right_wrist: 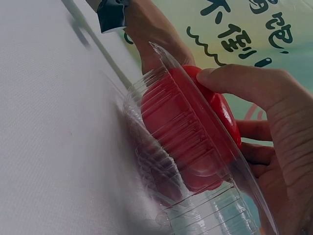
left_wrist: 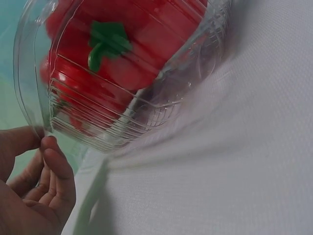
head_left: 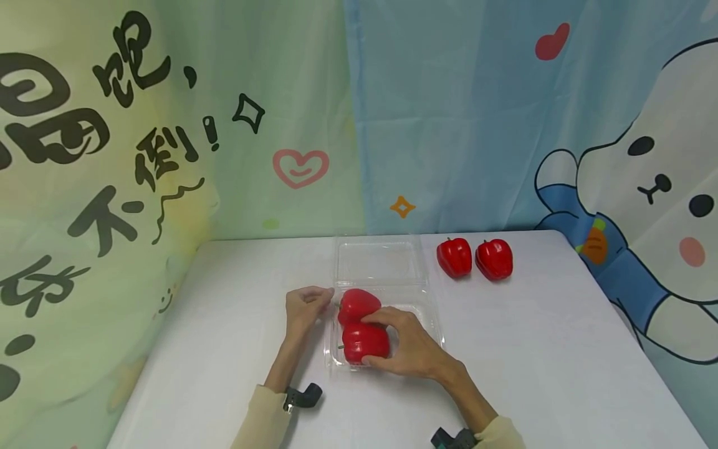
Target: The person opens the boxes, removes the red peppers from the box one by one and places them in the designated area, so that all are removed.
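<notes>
Two red bell peppers lie in the left part of a clear plastic clamshell box [head_left: 424,315], whose lid [head_left: 379,262] is folded back. My right hand [head_left: 412,346] grips the nearer bell pepper [head_left: 364,343], thumb at its front and fingertips at its back. The farther bell pepper [head_left: 358,304] sits right behind it. At the box's left edge, my left hand [head_left: 303,310] pinches the clear rim between thumb and index finger, plain in the left wrist view. A green stem [left_wrist: 110,41] shows through the box wall there.
Two more red bell peppers, one on the left [head_left: 455,257] and one on the right [head_left: 494,259], stand on the white table [head_left: 533,349] to the right of the lid. A printed curtain [head_left: 449,125] hangs behind the table.
</notes>
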### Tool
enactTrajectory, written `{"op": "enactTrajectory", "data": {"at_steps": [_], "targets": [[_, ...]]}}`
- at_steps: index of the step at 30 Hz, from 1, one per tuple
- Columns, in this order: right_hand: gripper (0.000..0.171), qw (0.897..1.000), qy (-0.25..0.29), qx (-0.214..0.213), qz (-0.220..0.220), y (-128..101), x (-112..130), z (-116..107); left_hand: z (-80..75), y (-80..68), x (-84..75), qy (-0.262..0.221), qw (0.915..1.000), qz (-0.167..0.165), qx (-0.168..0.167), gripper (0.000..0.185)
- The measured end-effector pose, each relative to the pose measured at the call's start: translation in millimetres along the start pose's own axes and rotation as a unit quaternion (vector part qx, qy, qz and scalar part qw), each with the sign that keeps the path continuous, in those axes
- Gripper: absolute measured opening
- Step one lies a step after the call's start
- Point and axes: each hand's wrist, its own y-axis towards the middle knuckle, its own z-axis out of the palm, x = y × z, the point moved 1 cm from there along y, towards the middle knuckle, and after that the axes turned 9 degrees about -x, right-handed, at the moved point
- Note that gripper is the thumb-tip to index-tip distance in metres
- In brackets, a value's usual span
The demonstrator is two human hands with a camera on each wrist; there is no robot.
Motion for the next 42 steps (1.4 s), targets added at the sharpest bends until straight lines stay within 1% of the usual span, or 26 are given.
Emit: {"op": "enactTrajectory", "data": {"at_steps": [6, 17, 26, 33, 42], "targets": [[0.069, 1.0, 0.015, -0.008, -0.014, 2.2, -2.6, -0.8, 0.4, 0.0, -1.5, 0.008, 1.0, -0.001, -0.001, 0.021], [0.068, 0.998, 0.053, -0.032, -0.031, 2.9, -3.3, -2.6, 1.2, -0.7, -1.4, 0.011, 0.9999, -0.009, -0.005, 0.02], [0.062, 0.997, 0.062, -0.038, -0.027, 3.4, -3.2, -5.1, 1.4, 0.0, 0.3, 0.003, 1.0, -0.009, -0.004, 0.02], [0.063, 0.997, 0.057, -0.049, -0.027, 1.4, -3.8, -6.1, 1.6, -1.5, 0.7, 0.009, 0.9999, -0.007, -0.002, 0.021], [0.064, 0.994, 0.068, -0.075, -0.033, 1.8, -2.5, -8.6, 0.2, -3.1, -1.5, 0.014, 0.9999, 0.0, -0.005, 0.022]]}}
